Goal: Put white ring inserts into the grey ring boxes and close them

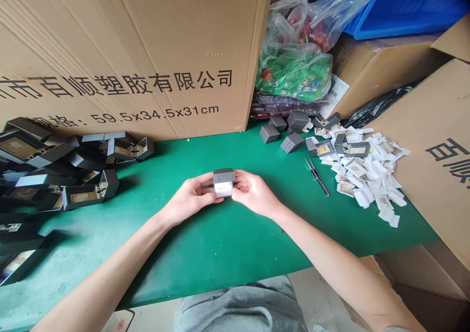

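Between my two hands, over the middle of the green table (235, 244), is a small dark grey jewelry box (223, 176) with a white insert (223, 189) showing at its front. My left hand (191, 197) grips its left side, thumb at the lower front corner. On the other side my right hand (255, 192) grips it, fingers closed and thumb near the front. The lid looks raised above the white insert. Fingers behind the box are partly hidden.
Open dark boxes (84, 195) are heaped at the left. Tweezers (316, 176) lie beside a pile of white inserts (363, 170) at the right. Several closed boxes (293, 142) sit at the back. Large cartons (147, 38) wall the table's rear and right; plastic bags (297, 70) stand between.
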The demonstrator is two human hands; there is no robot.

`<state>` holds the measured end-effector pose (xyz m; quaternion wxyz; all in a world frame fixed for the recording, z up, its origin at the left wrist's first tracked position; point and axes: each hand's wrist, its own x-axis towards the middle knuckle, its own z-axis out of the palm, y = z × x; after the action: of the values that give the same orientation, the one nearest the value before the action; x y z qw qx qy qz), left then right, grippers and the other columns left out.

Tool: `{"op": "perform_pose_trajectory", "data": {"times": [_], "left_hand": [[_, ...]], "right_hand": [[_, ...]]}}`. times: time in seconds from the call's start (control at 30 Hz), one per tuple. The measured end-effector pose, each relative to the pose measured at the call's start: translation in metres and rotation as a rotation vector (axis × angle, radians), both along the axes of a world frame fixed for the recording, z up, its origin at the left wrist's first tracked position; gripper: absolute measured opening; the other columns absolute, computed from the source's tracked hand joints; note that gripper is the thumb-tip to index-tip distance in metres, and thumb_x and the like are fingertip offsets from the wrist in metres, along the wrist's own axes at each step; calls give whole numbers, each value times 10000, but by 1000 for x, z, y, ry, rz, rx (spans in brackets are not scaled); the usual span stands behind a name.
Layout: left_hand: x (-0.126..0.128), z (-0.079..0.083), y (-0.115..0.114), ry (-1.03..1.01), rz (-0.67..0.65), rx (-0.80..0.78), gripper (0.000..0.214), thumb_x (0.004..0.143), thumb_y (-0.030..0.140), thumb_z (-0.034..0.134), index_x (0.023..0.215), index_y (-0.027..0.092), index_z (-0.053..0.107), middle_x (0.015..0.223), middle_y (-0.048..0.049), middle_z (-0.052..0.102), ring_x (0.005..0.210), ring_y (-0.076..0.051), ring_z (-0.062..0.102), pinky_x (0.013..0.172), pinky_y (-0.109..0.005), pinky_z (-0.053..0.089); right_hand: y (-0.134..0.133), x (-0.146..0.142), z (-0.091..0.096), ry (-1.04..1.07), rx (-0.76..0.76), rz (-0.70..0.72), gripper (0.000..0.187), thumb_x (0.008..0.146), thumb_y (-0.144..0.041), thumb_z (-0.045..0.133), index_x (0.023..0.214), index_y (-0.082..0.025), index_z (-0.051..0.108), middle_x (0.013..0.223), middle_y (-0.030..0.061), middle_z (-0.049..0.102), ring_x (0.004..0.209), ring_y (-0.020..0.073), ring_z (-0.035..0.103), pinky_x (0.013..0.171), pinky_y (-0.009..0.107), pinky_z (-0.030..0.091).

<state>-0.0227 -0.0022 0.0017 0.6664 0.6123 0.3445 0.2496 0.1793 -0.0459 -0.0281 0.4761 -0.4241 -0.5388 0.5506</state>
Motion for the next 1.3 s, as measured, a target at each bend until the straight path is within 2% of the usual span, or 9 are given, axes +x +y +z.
{"op": "perform_pose_trajectory", "data": {"times": [0.17, 0.33, 0.53, 0.7, 0.83, 0.97, 1.3], "left_hand": [[-8, 5, 5, 71, -61, 12, 566, 823, 272, 766, 1370, 207, 632, 1328, -133, 683, 1110, -302, 704, 968, -409, 590], [-10, 8, 5, 123, -39, 41, 503, 826, 305, 755, 1315, 212, 683, 1277, -106, 715, 1073, -294, 711, 936, -401, 610], [-11, 6, 5, 124, -44, 58, 537, 803, 274, 761, 1326, 184, 673, 1194, -115, 743, 1022, -284, 722, 928, -414, 612], [-7, 4, 3, 121, 2, 87, 539, 779, 280, 780, 1301, 180, 688, 1150, -114, 757, 950, -266, 728, 877, -396, 615], [-4, 3, 0, 128, 34, 136, 530, 747, 291, 797, 1257, 171, 713, 1107, -107, 766, 869, -246, 722, 810, -367, 611], [-3, 1, 0, 164, 44, 181, 486, 777, 307, 767, 1240, 168, 718, 1079, -92, 771, 821, -220, 711, 779, -329, 599], [0, 2, -4, 165, 29, 180, 511, 795, 302, 757, 1285, 177, 686, 1137, -82, 760, 838, -202, 697, 781, -290, 579]], "right_hand": [[2, 5, 2, 25, -34, 66, 534, 755, -130, 624, 1288, -149, 630, 1170, 86, 718, 878, 145, 684, 761, 260, 555], [3, 6, 1, 34, -64, 86, 572, 759, -135, 626, 1330, -146, 611, 1108, 81, 730, 844, 143, 686, 739, 263, 565], [3, 7, 0, 31, -44, 90, 543, 758, -129, 619, 1300, -152, 633, 1078, 72, 733, 829, 138, 674, 738, 261, 563], [3, 7, 0, 39, -15, 99, 519, 776, -149, 641, 1295, -163, 639, 1166, 73, 718, 903, 149, 679, 799, 273, 569], [3, 7, 2, 35, -10, 111, 481, 802, -181, 656, 1283, -172, 644, 1160, 72, 717, 954, 170, 686, 813, 285, 568], [2, 7, 3, 21, 1, 109, 436, 819, -232, 690, 1251, -180, 656, 1100, 67, 729, 947, 178, 691, 833, 304, 570], [1, 1, -6, 11, 42, 49, 486, 808, -386, 775, 1232, -193, 639, 1121, 77, 721, 894, 170, 707, 802, 300, 579]]}}
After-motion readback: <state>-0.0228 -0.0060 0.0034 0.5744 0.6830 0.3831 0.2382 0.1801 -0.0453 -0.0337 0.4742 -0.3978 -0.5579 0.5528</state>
